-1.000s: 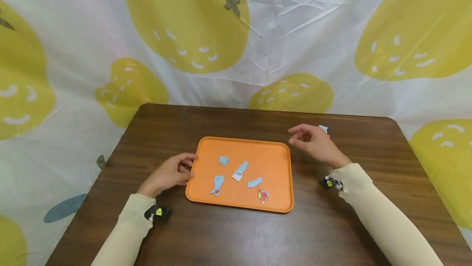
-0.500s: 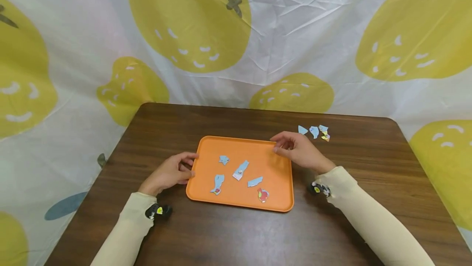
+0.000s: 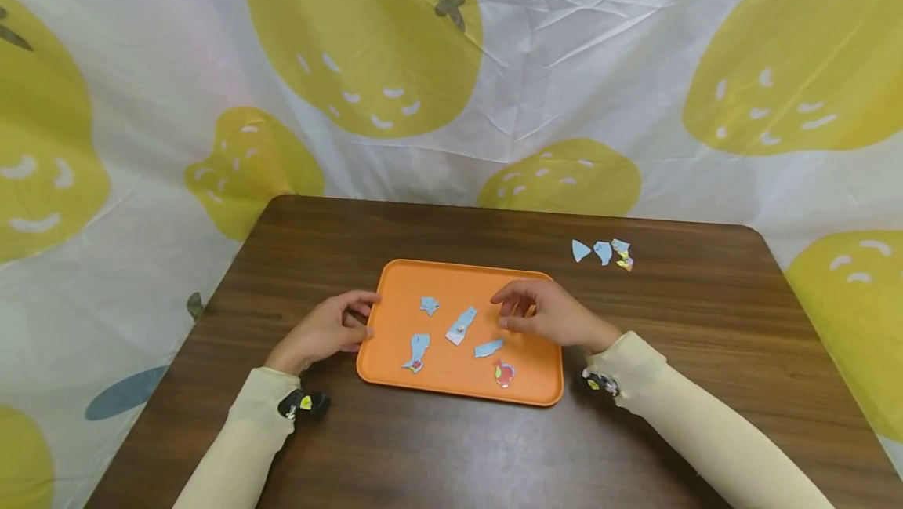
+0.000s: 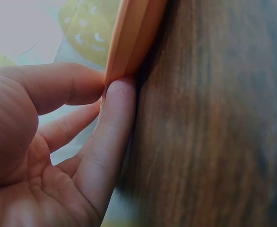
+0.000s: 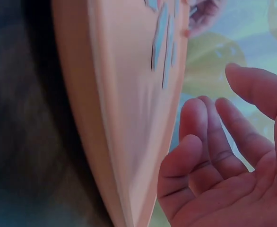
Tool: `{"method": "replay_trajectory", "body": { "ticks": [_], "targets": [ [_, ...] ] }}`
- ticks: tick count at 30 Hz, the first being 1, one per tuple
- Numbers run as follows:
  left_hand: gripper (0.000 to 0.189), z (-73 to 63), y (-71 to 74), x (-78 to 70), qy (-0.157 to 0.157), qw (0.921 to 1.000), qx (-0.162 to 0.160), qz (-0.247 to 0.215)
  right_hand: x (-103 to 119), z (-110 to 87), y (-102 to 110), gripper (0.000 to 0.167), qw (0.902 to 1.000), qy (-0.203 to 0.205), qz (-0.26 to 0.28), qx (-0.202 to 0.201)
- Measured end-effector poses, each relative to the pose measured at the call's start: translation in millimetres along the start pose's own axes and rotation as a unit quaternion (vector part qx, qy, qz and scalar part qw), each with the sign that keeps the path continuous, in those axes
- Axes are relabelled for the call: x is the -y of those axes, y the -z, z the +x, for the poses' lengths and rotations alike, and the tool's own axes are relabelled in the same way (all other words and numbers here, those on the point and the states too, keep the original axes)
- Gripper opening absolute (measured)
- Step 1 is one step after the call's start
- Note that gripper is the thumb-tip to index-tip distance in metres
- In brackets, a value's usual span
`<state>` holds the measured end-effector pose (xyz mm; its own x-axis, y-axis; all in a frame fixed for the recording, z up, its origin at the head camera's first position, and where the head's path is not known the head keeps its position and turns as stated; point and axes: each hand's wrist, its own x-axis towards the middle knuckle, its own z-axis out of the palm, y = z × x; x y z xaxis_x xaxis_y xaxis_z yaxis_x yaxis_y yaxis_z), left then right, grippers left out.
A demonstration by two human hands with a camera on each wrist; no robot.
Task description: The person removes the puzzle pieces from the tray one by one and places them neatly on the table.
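While left fingers [image 4: 65, 87] hold the tray [image 3: 398, 289] — right fingers [image 3: 522, 288] hover above.

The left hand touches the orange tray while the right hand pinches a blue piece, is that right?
Not quite: the right hand holds nothing; the right wrist view shows its fingertips bare. The left hand does touch the orange tray.

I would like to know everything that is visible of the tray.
The tray is orange, plastic-looking and rectangular, with rounded corners and a low raised rim. It lies on the brown table, apparently flat, bearing five visible pieces. The left grip holds its left edge; the right grip is over its right side.
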<state>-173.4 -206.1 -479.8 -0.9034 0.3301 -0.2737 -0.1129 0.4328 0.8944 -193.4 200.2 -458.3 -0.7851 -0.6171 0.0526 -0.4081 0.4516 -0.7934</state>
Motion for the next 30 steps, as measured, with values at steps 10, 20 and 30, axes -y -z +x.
{"method": "replay_trajectory", "body": {
  "ticks": [10, 20, 30],
  "targets": [
    [0.057, 1.0, -0.3, 1.4, 0.005, 1.0, -0.001, -0.001, 4, -5.2, -18, 0.03, 0.9981, 0.001, 0.011, 0.061],
    [0.057, -0.6, -0.1, 0.8, 0.002, 1.0, -0.001, 0.003, 2, -5.4, -28, 0.027, 0.9972, 0.007, -0.029, 0.069],
    [0.057, 0.8, 0.1, -0.1, -0.007, 0.9999, 0.002, 0.007, 4, -5.0, -27, 0.023, 0.9939, 0.006, -0.059, 0.093]
  ]
}}
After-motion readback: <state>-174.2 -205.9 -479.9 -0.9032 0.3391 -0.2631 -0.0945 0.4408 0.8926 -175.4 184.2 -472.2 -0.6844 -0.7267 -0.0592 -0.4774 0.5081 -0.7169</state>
